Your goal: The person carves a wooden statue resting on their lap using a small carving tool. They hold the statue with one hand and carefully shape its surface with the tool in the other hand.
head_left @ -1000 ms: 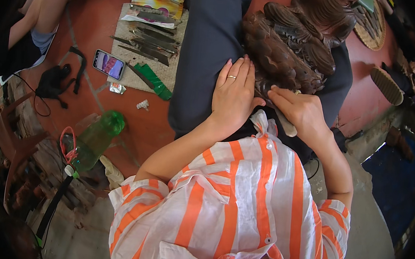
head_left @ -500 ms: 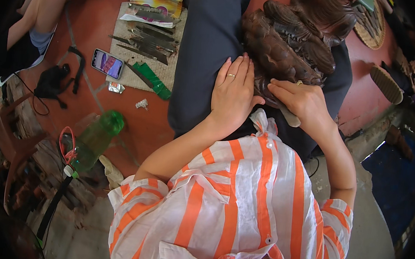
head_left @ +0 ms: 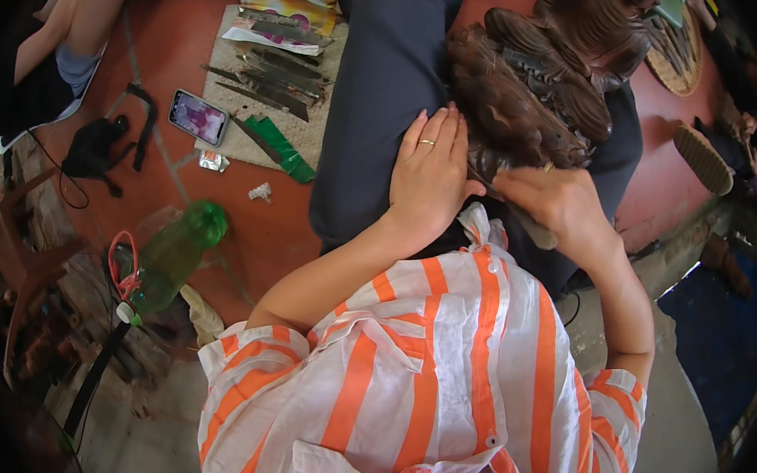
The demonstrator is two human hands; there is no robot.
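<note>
A dark brown wood carving (head_left: 522, 105) with rounded, grooved forms rests across my lap. My left hand (head_left: 431, 165), a ring on one finger, lies with fingers stretched out along the carving's left edge and over my dark trouser leg. My right hand (head_left: 555, 201) is closed around a flat hand tool (head_left: 535, 229), held against the carving's near end. Only the tool's pale, rounded end shows below the palm; the working end is hidden by my fingers and slightly blurred. My two hands are close together, the left thumb pointing at the right fingertips.
On the red tiled floor at left, a mat (head_left: 235, 141) bears several dark blades (head_left: 275, 77) and a green-wrapped piece (head_left: 283, 147). A phone (head_left: 198, 117), a green bottle (head_left: 177, 252) and a black strap (head_left: 96, 148) lie nearby. Another person's leg (head_left: 94, 14) is at far left; a basket (head_left: 677, 60) is far right.
My right hand and the tool have shifted slightly right and down along the carving's near end. The carving has tilted a little. My left hand stays almost in place.
</note>
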